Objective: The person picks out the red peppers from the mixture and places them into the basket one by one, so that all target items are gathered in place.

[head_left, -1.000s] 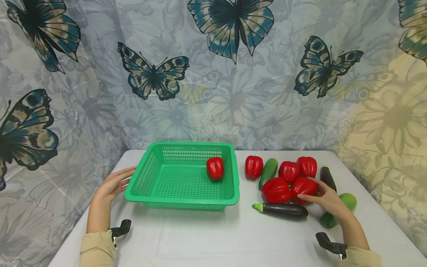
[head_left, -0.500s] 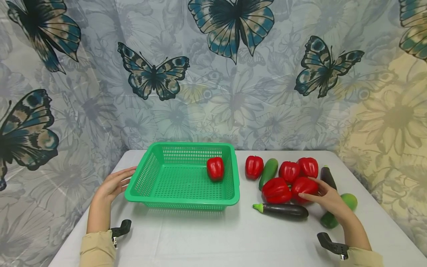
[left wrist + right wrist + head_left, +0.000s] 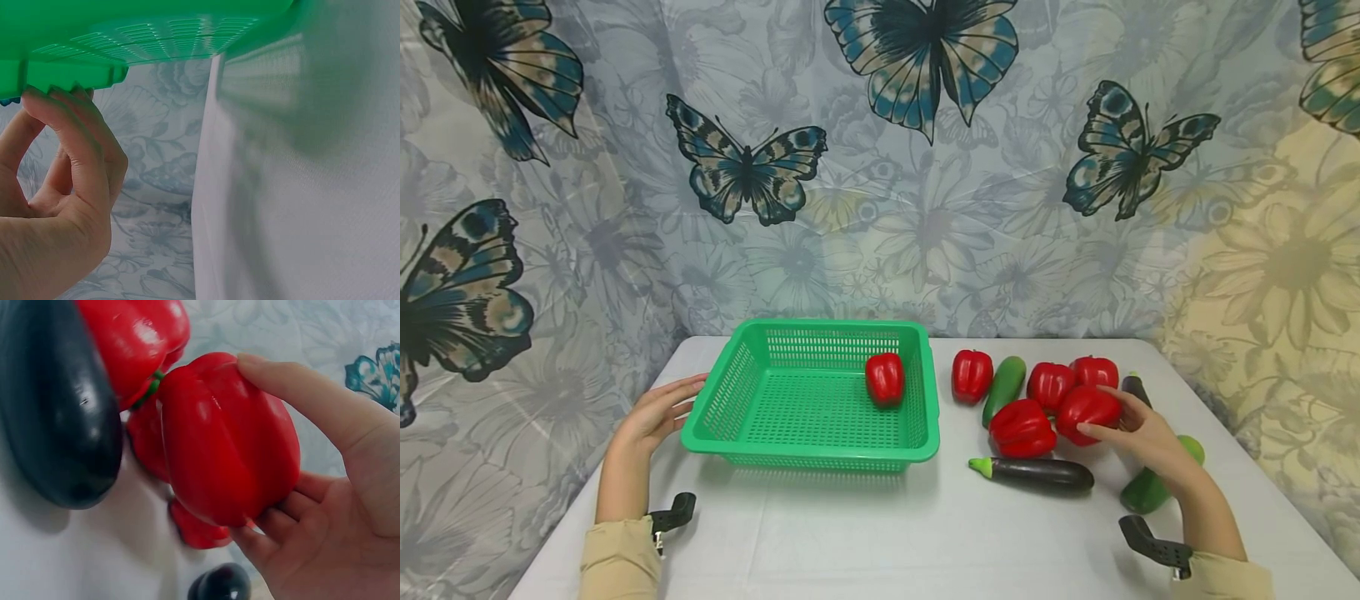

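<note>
My right hand (image 3: 1150, 433) holds a red bell pepper (image 3: 1086, 414) between thumb and fingers. In the right wrist view that pepper (image 3: 231, 444) is lifted, with the thumb on one side and the fingers on the other. My left hand (image 3: 651, 417) is at the left side of a green plastic basket (image 3: 811, 454). Its fingertips touch the basket's rim in the left wrist view, where the hand (image 3: 75, 169) has gently bent fingers. Inside the basket, at its right end, lies another red bell pepper (image 3: 884, 379).
Several more bell peppers, including one (image 3: 1022, 428) at the front, surround the held one. A dark eggplant (image 3: 1037, 473) lies before them, a second eggplant (image 3: 1135, 388) behind my right hand. A cucumber (image 3: 1004, 392) lies nearer the basket. Green produce (image 3: 1146, 490) is beside my right wrist.
The right hand has raised the red bell pepper slightly up off its spot and a little to the right. The left hand and the basket stay where they were.
</note>
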A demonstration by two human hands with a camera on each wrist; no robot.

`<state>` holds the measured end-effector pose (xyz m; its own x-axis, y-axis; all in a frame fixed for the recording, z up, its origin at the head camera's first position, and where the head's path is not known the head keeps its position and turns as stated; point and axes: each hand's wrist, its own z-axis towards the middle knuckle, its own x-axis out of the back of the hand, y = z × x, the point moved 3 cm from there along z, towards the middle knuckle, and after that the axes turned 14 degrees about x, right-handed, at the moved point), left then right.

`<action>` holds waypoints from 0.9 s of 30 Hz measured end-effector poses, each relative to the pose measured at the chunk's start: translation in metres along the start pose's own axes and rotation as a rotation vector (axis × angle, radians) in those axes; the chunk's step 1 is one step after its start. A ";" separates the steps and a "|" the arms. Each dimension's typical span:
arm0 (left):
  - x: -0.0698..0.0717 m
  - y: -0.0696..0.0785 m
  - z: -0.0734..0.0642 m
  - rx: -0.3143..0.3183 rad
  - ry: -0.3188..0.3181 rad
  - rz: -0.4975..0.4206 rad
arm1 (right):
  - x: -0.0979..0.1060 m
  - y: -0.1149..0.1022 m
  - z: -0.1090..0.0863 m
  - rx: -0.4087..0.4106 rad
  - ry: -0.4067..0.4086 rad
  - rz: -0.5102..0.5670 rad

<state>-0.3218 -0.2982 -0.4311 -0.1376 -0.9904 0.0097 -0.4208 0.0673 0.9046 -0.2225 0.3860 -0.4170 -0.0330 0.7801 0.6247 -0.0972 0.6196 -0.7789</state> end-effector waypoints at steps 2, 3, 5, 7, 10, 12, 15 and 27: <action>0.000 0.000 0.000 0.001 0.000 -0.002 | 0.001 -0.004 0.001 0.000 0.004 0.003; 0.000 0.000 -0.001 0.001 0.000 -0.001 | 0.002 -0.006 0.001 0.003 0.006 0.010; 0.000 0.000 -0.001 0.001 -0.003 -0.002 | 0.003 -0.009 0.002 0.008 0.011 0.021; -0.001 0.001 -0.002 0.001 -0.007 -0.001 | 0.004 -0.010 0.003 0.010 0.018 0.022; -0.002 0.001 -0.003 -0.002 -0.013 -0.001 | 0.005 -0.012 0.005 0.018 0.018 0.028; -0.002 0.002 -0.004 -0.006 -0.017 -0.004 | 0.006 -0.012 0.006 0.015 0.019 0.023; -0.004 0.003 -0.005 -0.009 -0.023 -0.014 | 0.006 -0.014 0.008 0.012 0.024 0.022; -0.001 0.000 -0.002 -0.007 -0.007 0.019 | 0.007 -0.031 0.017 0.072 0.044 0.050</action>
<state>-0.3200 -0.2975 -0.4305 -0.1520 -0.9881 0.0235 -0.4116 0.0849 0.9074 -0.2366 0.3706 -0.3872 0.0036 0.8140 0.5808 -0.1676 0.5731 -0.8022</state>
